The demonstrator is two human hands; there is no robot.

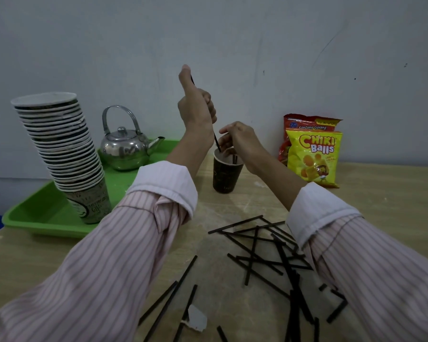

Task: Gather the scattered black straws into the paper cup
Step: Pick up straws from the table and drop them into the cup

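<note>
A dark paper cup (224, 176) stands upright at the back of the wooden table, with a few black straws (234, 159) standing in it. My left hand (195, 104) is raised above the cup, thumb up, shut on a black straw (217, 141) whose lower end dips into the cup's mouth. My right hand (235, 137) hovers over the cup's rim, fingers pinched on the straws in the cup. Several black straws (265, 253) lie scattered in a crossed pile on the table near me, between my two forearms.
A green tray (45, 218) at the left holds a tall leaning stack of paper cups (62, 149) and a metal kettle (126, 146). Snack bags (311, 154) lean on the wall at the right. A torn paper scrap (195, 319) lies among the near straws.
</note>
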